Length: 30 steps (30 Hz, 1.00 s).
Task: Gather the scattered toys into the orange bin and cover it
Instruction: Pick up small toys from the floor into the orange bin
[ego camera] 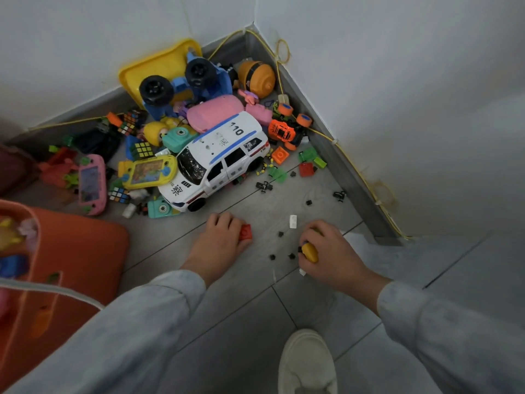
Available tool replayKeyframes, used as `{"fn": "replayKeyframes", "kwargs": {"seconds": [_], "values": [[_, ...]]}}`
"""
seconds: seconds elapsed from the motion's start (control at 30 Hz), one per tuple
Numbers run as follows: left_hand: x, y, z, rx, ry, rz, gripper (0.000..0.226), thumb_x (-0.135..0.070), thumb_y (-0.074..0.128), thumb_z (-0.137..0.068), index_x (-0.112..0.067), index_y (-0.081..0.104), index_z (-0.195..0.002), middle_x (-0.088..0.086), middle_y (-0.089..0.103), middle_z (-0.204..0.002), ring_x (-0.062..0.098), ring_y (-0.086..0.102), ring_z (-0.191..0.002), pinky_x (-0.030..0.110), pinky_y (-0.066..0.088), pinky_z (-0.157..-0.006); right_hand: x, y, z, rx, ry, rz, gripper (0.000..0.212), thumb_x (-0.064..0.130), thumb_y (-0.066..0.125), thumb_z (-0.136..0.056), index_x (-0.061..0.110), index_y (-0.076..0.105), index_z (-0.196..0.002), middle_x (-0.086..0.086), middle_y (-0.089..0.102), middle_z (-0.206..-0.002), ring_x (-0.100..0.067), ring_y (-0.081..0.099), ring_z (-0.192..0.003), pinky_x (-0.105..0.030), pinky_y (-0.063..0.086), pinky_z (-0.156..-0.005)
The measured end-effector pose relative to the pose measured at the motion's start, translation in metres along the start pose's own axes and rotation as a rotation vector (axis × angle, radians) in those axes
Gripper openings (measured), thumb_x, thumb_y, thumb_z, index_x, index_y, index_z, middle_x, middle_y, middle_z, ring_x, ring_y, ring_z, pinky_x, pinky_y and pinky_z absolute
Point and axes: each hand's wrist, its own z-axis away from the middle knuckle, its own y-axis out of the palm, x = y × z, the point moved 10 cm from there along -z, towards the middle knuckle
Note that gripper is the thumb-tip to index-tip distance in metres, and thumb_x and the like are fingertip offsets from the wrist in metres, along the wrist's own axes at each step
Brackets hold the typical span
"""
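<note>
Looking down at the floor [255, 308], I see the left hand [224, 237] low on the tiles, its fingers curled over a red brick [245, 232] that sits at the fingertips. The right hand [326, 248] is near it on the right, fingers wrapped round a yellow piece [309, 252]; something green shows under its knuckles, but I cannot tell what. Small black bits [281, 234] lie between the two hands. The bin [79, 251] stands at the left edge, beside the left sleeve, with a few blurred toys inside. Most toys [147, 155] are heaped in the corner beyond the hands, a police car [216, 163] in front of them. A yellow tray [159, 66] leans on the wall [85, 38] behind the heap. A white shoe [306, 362] is at the bottom.
</note>
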Motion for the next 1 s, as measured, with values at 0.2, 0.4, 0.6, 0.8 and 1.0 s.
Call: {"fn": "replayKeyframes", "kwargs": {"seconds": [0.2,0.4,0.6,0.8,1.0], "values": [[0.002,-0.060,0.027,-0.085,-0.017,-0.031,0.060,-0.063,0.033,-0.090,-0.019,0.052,-0.126,0.003,0.049,-0.117,0.023,0.042,-0.106,0.041,0.053,-0.082,0.047,-0.015,-0.007,-0.016,-0.081,0.022,0.019,0.035,0.068,-0.079,0.030,0.055,-0.092,0.009,0.050,-0.109,-0.016,0.051,-0.096,-0.031,0.046,-0.082],[0.010,-0.137,0.077,-0.204,-0.011,-0.091,0.059,-0.064,0.032,-0.091,-0.021,0.052,-0.127,0.002,0.049,-0.117,0.025,0.044,-0.109,0.042,0.055,-0.079,0.124,-0.036,-0.017,-0.018,-0.226,0.123,0.018,0.039,0.060,-0.078,0.038,0.045,-0.089,0.015,0.049,-0.104,-0.013,0.050,-0.093,-0.036,0.050,-0.079],[0.051,-0.225,0.132,-0.400,-0.076,-0.103,0.054,-0.062,0.037,-0.093,-0.020,0.054,-0.123,0.005,0.052,-0.113,0.030,0.047,-0.107,0.045,0.053,-0.083,0.235,-0.078,-0.037,-0.061,-0.460,0.180,0.015,0.032,0.062,-0.080,0.026,0.058,-0.093,0.009,0.056,-0.101,-0.015,0.054,-0.093,-0.030,0.047,-0.081],[0.120,-0.301,0.198,-0.551,-0.204,-0.100,0.054,-0.059,0.038,-0.094,-0.016,0.057,-0.119,0.008,0.054,-0.108,0.033,0.050,-0.101,0.048,0.051,-0.084,0.362,-0.108,-0.058,-0.119,-0.661,0.167,0.013,0.020,0.066,-0.077,0.019,0.059,-0.088,0.004,0.059,-0.095,-0.018,0.054,-0.090,-0.036,0.046,-0.082],[0.212,-0.325,0.271,-0.495,-0.423,-0.104,0.055,-0.059,0.037,-0.094,-0.018,0.053,-0.126,0.005,0.053,-0.117,0.030,0.047,-0.114,0.044,0.047,-0.092,0.475,-0.069,-0.057,-0.046,-0.813,0.230,0.016,0.030,0.063,-0.077,0.020,0.065,-0.089,0.004,0.060,-0.103,-0.016,0.059,-0.094,-0.027,0.044,-0.081]]}}
